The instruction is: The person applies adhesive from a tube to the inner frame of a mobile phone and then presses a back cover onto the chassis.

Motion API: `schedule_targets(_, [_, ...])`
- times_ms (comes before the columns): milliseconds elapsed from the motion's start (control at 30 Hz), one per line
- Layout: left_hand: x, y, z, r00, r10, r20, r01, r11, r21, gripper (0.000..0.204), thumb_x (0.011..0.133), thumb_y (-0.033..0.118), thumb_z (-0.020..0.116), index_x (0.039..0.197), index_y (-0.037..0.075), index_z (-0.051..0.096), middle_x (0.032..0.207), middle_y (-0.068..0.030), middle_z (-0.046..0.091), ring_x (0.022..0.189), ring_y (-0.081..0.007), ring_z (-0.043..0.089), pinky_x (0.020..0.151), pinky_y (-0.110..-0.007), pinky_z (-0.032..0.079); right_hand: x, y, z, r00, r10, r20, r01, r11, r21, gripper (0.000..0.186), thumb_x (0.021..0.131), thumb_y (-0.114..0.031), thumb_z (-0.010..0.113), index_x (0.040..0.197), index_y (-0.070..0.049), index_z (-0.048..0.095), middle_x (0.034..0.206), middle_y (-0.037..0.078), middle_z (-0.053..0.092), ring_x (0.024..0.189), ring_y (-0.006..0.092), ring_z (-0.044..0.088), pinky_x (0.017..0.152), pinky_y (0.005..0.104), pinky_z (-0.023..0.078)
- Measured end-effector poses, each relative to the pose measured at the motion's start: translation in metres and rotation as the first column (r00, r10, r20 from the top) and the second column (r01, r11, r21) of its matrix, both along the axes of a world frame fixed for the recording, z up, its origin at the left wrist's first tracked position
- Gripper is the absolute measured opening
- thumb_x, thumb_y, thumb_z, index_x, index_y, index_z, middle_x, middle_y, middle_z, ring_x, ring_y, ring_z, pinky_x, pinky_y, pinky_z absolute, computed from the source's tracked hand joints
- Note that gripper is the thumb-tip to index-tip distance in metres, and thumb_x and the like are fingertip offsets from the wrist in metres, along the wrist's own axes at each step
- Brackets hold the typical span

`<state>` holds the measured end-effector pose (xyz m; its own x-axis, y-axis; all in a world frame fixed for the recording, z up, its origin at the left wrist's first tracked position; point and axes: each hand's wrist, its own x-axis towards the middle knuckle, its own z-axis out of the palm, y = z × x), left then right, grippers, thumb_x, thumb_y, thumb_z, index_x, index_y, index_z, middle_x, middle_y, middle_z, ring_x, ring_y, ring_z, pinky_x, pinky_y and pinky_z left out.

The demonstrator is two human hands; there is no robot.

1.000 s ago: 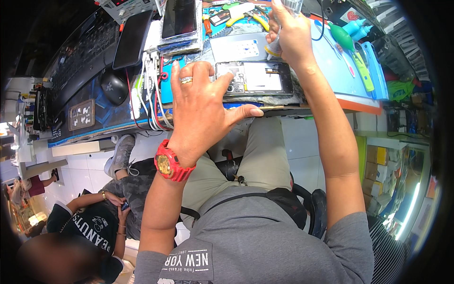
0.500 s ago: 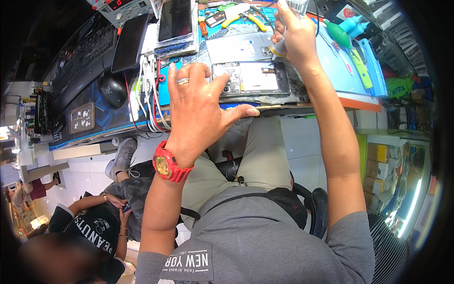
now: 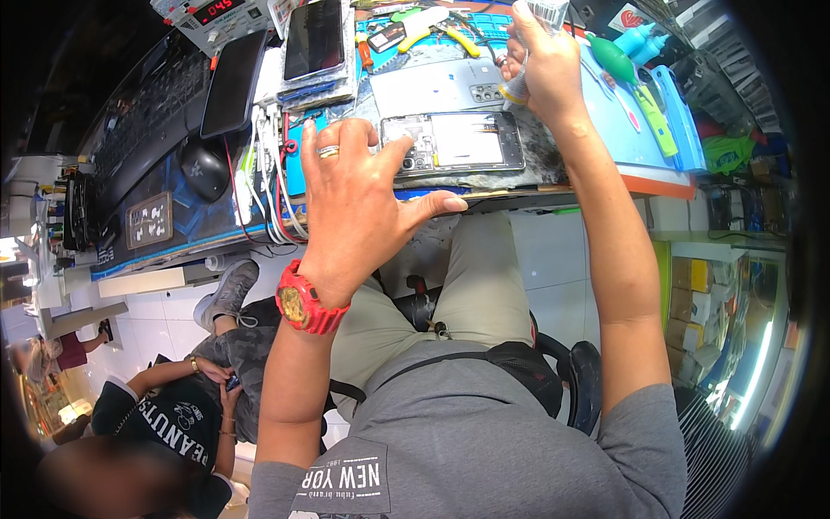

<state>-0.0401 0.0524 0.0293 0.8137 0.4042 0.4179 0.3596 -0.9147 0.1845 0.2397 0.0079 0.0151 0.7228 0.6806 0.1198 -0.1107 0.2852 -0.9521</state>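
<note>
A phone with its back off (image 3: 467, 143) lies at the bench's near edge, its inner parts and a white battery area showing. My left hand (image 3: 356, 203) is over its left end, fingers apart, with the index fingertip on the phone's upper inner part and the thumb off the near edge. In my right hand (image 3: 555, 82) is a squeeze tube (image 3: 546, 12) with a barcode on its end. Its narrow nozzle points down by the far right corner of the phone. Just beyond lies a silver phone back cover (image 3: 424, 86) with camera openings.
Yellow-handled pliers (image 3: 458, 36) and a screwdriver (image 3: 364, 54) lie at the back. Left are two dark phones (image 3: 233, 85), white cables (image 3: 272, 173), a mouse (image 3: 205, 164) and a power supply (image 3: 216, 30). A green blower (image 3: 612, 59) stands right. Another person (image 3: 173, 424) sits lower left.
The view has shifted slightly. Both hands keep nearly the same pose, with the nozzle a little farther right of the phone. The power supply's display now shows lit digits more fully.
</note>
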Motion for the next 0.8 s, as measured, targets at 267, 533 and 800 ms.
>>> schedule_targets(267, [0.001,-0.003,0.003,1.0,0.015,-0.002,-0.015,1.0,-0.026,0.068,0.073,0.059,0.085,0.115,0.006,0.075,0.108,-0.0116,0.055,0.109,-0.0306,0.056,0.116,-0.057,0.028,-0.001,-0.006,0.006,0.999,-0.037,0.003,0.037,0.999,0.013,0.023,0.105,-0.032,0.067,0.094,-0.014,0.06,0.07,-0.006,0.046,0.053,0.0056,0.041,0.047,0.0231,0.036])
schedule_targets(533, [0.006,-0.005,-0.006,0.997,0.054,0.046,-0.053,0.999,-0.011,0.05,0.077,0.041,0.088,0.112,0.008,0.075,0.106,-0.0105,0.055,0.107,-0.0288,0.057,0.118,-0.06,0.027,0.001,-0.008,0.005,0.998,-0.039,0.039,0.038,0.999,0.026,0.023,0.106,-0.031,0.065,0.09,-0.016,0.057,0.068,-0.008,0.044,0.052,0.0048,0.039,0.047,0.0229,0.034])
schedule_targets(800, [0.007,-0.004,-0.007,0.997,0.058,0.059,-0.057,0.998,-0.014,0.047,0.077,0.04,0.088,0.111,0.008,0.076,0.105,-0.0096,0.054,0.104,-0.0276,0.057,0.119,-0.06,0.027,0.002,-0.012,0.003,0.999,0.001,0.041,-0.003,1.0,0.028,0.025,0.106,-0.031,0.064,0.086,-0.018,0.057,0.066,-0.009,0.041,0.051,0.0032,0.037,0.046,0.0222,0.03])
